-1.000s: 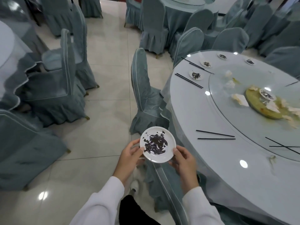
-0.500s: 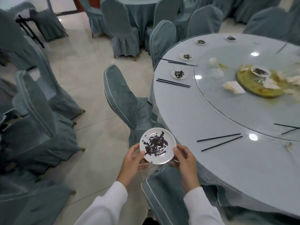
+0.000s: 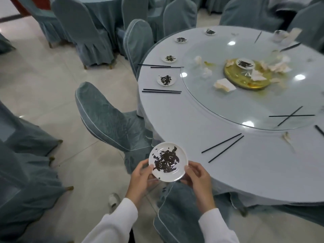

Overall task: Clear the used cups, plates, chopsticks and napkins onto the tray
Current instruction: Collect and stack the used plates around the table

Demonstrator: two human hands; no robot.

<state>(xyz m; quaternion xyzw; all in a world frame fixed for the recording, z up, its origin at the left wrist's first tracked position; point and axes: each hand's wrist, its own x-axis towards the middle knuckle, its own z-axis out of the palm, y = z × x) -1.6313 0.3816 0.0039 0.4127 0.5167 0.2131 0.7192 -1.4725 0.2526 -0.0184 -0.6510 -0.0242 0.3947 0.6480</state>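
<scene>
White plate [image 3: 168, 161]: lower centre of frame, off the counter's [image 3: 201, 120] edge, over a chair back, dark scraps on it.
Left hand [image 3: 140, 178]: I see it pinching the plate's left rim.
Right hand [image 3: 197, 176]: gripping the right rim.
Advice: I'd keep it level so scraps stay put.
Tray [image 3: 247, 76]: gold, upper right, on the glass turntable [image 3: 228, 106]; carry the plate there.

light: soft, even, from overhead
glare: round lamp spots on the glass turntable [image 3: 263, 109]
edges: chairs bowed by wide lens
far side: blurred
</scene>
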